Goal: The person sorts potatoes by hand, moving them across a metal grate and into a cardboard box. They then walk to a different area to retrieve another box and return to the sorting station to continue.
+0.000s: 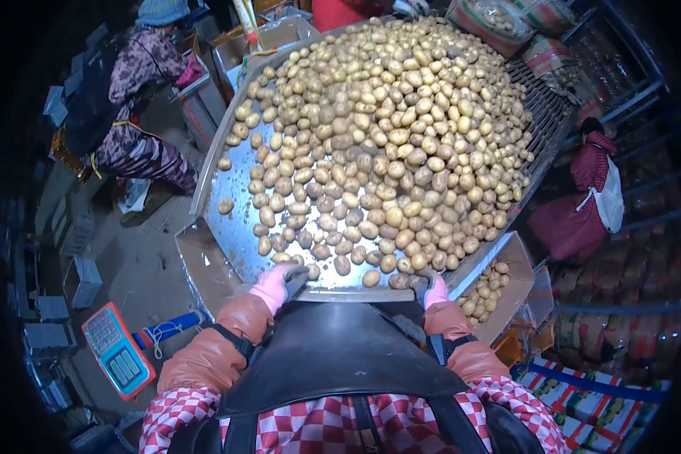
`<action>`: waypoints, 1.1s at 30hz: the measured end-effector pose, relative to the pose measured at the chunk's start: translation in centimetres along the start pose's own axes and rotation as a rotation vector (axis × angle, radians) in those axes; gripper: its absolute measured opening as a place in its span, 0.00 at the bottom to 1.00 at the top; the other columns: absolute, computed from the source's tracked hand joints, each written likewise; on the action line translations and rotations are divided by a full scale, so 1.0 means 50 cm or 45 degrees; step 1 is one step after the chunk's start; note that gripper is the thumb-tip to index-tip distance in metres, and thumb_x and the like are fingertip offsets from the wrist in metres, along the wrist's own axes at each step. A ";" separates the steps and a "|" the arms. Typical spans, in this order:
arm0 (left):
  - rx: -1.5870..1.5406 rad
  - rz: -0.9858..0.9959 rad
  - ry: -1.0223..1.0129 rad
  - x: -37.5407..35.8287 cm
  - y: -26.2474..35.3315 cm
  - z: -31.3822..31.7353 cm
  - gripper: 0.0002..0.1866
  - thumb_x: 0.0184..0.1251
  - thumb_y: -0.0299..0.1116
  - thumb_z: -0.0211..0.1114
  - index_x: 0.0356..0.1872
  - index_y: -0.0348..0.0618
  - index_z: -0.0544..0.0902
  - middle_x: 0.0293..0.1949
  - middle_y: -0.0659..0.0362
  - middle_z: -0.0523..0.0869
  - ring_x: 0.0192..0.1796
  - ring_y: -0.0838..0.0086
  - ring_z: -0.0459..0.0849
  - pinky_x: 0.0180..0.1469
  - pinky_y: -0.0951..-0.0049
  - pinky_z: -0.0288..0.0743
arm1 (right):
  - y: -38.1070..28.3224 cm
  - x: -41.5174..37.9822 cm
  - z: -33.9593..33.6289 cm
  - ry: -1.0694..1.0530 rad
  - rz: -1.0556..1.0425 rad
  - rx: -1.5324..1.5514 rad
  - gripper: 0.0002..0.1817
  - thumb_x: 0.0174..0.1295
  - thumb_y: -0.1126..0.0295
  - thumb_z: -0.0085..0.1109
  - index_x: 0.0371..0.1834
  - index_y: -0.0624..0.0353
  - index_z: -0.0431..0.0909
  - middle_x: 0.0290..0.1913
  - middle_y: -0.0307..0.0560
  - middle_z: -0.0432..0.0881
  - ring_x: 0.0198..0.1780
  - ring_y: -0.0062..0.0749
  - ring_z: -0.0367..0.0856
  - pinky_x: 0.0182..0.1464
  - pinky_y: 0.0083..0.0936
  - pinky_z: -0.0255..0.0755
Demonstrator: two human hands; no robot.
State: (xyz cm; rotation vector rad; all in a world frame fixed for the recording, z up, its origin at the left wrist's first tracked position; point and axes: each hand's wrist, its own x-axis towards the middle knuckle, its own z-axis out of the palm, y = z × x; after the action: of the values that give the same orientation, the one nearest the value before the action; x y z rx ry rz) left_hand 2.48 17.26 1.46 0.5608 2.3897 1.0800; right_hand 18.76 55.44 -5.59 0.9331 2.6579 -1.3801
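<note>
Seen from a camera on the head, a person in a dark apron [325,344] and red-and-white checked sleeves stands against the near edge of a wide metal table [231,178] heaped with potatoes [416,129]. The pile is thickest in the middle and toward the far right, thinning on the left, where single potatoes lie apart on the bare metal. Both hands wear pink-and-grey gloves and are well apart at the near edge. The left hand [282,281] reaches over the rim, its fingers at a few loose potatoes; the right hand [433,290] is at the near right corner, just beside others. Whether either hand grips one, I cannot tell. Below the table's right side, an open cardboard box [513,284] holds more potatoes; another box [203,253] stands under the left side. On the floor at lower left lies a red-framed scale display [118,352] attached to a blue post [170,328]. At upper left, a co-worker [147,72] in a blue knitted hat bends forward. Filled sacks [493,24] stand beyond the table's far right corner.
</note>
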 end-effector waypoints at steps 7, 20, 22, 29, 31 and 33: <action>0.073 0.240 -0.097 0.051 -0.015 0.032 0.13 0.66 0.39 0.66 0.47 0.44 0.85 0.47 0.50 0.85 0.51 0.56 0.83 0.54 0.64 0.77 | -0.038 0.006 -0.007 -0.063 0.199 -0.149 0.19 0.51 0.69 0.72 0.46 0.61 0.82 0.35 0.45 0.85 0.37 0.30 0.82 0.43 0.28 0.76; 0.296 0.084 0.370 0.040 0.011 0.082 0.26 0.57 0.40 0.69 0.59 0.47 0.79 0.57 0.47 0.80 0.63 0.52 0.73 0.68 0.54 0.64 | -0.049 0.023 -0.012 -0.392 0.009 -0.053 0.14 0.60 0.63 0.65 0.42 0.62 0.84 0.37 0.49 0.87 0.40 0.28 0.85 0.46 0.26 0.77; 0.404 0.139 0.358 0.044 0.001 0.096 0.26 0.59 0.43 0.69 0.58 0.46 0.79 0.58 0.48 0.79 0.64 0.52 0.72 0.68 0.55 0.64 | -0.067 0.021 -0.027 -0.481 -0.044 -0.024 0.13 0.62 0.64 0.64 0.41 0.62 0.84 0.36 0.47 0.87 0.38 0.26 0.84 0.44 0.25 0.76; 0.417 0.269 0.325 0.034 0.060 0.112 0.23 0.57 0.38 0.72 0.54 0.43 0.80 0.53 0.48 0.82 0.63 0.51 0.74 0.65 0.56 0.68 | -0.094 0.027 -0.040 -0.622 -0.022 -0.032 0.13 0.60 0.62 0.64 0.42 0.58 0.85 0.38 0.47 0.88 0.43 0.30 0.85 0.49 0.27 0.75; 0.403 0.220 0.338 0.036 0.058 0.112 0.22 0.58 0.37 0.72 0.53 0.43 0.81 0.53 0.49 0.83 0.63 0.52 0.75 0.65 0.57 0.69 | -0.113 0.026 -0.047 -0.666 -0.016 0.059 0.14 0.61 0.62 0.65 0.44 0.58 0.85 0.39 0.46 0.88 0.43 0.29 0.85 0.50 0.25 0.75; 0.381 0.220 0.383 0.040 0.051 0.110 0.19 0.58 0.35 0.72 0.50 0.43 0.82 0.50 0.49 0.83 0.59 0.52 0.77 0.61 0.58 0.72 | -0.125 0.033 -0.053 -0.715 0.023 0.032 0.14 0.62 0.62 0.65 0.45 0.58 0.85 0.40 0.45 0.88 0.43 0.27 0.84 0.50 0.24 0.75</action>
State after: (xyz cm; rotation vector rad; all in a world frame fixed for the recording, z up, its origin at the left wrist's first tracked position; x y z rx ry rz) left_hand 4.36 23.09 -0.25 0.7646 2.8375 0.9355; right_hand 14.93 55.50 0.26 0.4697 2.2074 -1.4129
